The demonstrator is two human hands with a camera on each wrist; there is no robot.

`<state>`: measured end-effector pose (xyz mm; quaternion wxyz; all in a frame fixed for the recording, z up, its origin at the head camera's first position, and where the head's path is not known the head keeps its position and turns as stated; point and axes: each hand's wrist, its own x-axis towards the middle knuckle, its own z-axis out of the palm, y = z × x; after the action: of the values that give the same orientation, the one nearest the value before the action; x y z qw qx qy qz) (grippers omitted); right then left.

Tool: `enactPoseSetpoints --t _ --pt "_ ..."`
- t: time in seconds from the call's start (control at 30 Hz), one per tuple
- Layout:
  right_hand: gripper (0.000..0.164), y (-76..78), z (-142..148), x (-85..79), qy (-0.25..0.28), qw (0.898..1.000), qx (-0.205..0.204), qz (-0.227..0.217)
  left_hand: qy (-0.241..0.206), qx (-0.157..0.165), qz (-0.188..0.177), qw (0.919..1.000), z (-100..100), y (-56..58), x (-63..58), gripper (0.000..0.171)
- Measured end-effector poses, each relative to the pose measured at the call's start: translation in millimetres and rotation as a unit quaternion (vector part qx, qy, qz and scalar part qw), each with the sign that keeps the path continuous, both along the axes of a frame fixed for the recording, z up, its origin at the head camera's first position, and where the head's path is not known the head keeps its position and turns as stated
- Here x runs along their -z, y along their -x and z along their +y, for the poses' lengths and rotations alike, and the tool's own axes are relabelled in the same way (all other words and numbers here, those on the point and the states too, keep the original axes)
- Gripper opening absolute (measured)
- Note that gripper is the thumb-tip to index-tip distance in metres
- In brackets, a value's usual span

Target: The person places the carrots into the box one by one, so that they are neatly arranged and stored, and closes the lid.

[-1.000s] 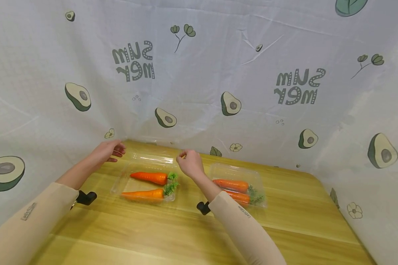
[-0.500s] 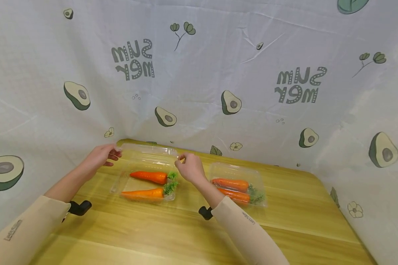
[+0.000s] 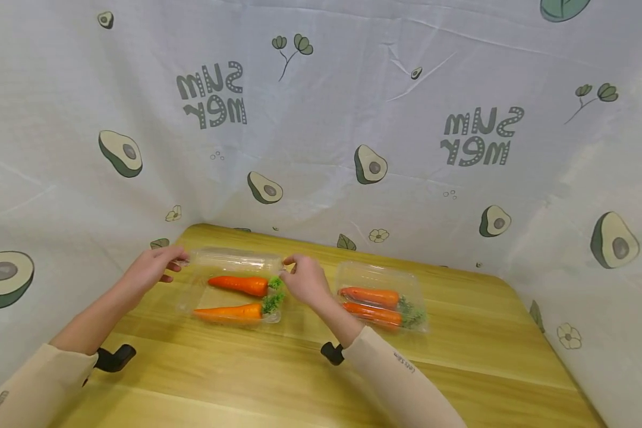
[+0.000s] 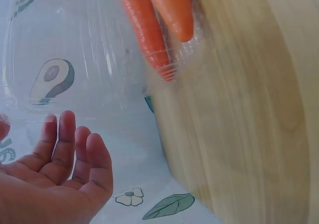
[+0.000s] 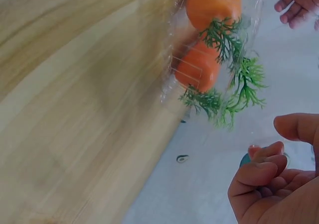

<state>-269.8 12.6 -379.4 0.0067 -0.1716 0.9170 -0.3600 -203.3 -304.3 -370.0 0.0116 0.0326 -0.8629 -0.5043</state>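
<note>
A clear plastic container [image 3: 202, 299] with two orange carrots [image 3: 241, 286] in it lies on the table at centre left, their leafy green tops [image 3: 273, 301] pointing right. Its clear lid [image 3: 235, 260] is raised along the back side. My left hand [image 3: 152, 267] pinches the lid's left end between thumb and fingertips; in the left wrist view the other fingers [image 4: 99, 159] spread loosely. At the lid's right corner my right hand [image 3: 306, 278] pinches the edge with thumb and curled index finger. The thin plastic hardly shows in the right wrist view.
A second clear container [image 3: 419, 285] with two carrots [image 3: 371, 296] stands to the right, its lid down over them. The wooden table [image 3: 257, 368] ends at a printed white curtain [image 3: 321, 148] behind. Black mounts [image 3: 116, 358] stick out at both wrists.
The lid has swung up from the back and come towards me over the container. My left hand has moved left and nearer; my right hand has come slightly nearer. The carrots stay put.
</note>
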Motion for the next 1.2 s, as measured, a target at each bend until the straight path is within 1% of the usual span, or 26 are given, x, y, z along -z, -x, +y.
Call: enactPoseSetpoints --t 0.23,0.37,0.53,0.7,0.8,0.93,1.07,1.2 --pt "0.036 -9.1 1.4 4.6 -0.003 1.0 -0.008 -0.003 0.022 0.008 -0.001 0.9997 -0.3 -12.5 7.9 0.056" --pt "0.039 -14.1 3.4 8.5 -0.009 1.0 -0.01 0.001 0.025 0.014 0.001 0.9996 0.4 -18.8 13.8 0.05" --pt "0.042 -19.0 5.0 13.5 -0.019 1.0 -0.014 0.002 0.024 0.014 0.001 0.9996 2.1 -24.3 22.1 0.045" --pt "0.048 -23.8 7.2 17.3 -0.013 1.0 -0.025 -0.003 0.024 0.018 0.008 0.9995 3.2 -28.1 29.5 0.042" --pt "0.051 -26.3 9.8 19.8 -0.005 1.0 -0.026 -0.007 0.025 0.021 0.008 0.9994 4.6 -28.8 30.8 0.041" --pt "0.055 -28.6 12.5 25.2 0.003 1.0 -0.024 -0.016 0.031 0.018 -0.003 0.9993 4.2 -29.6 32.3 0.045" --pt "0.056 -30.0 15.5 31.1 0.018 0.999 -0.026 -0.029 0.053 0.013 -0.013 0.9984 2.9 -29.5 34.9 0.048" --pt "0.054 -32.0 19.2 36.0 0.041 0.998 -0.025 -0.049 0.065 0.018 -0.033 0.9972 1.9 -28.7 38.2 0.049"
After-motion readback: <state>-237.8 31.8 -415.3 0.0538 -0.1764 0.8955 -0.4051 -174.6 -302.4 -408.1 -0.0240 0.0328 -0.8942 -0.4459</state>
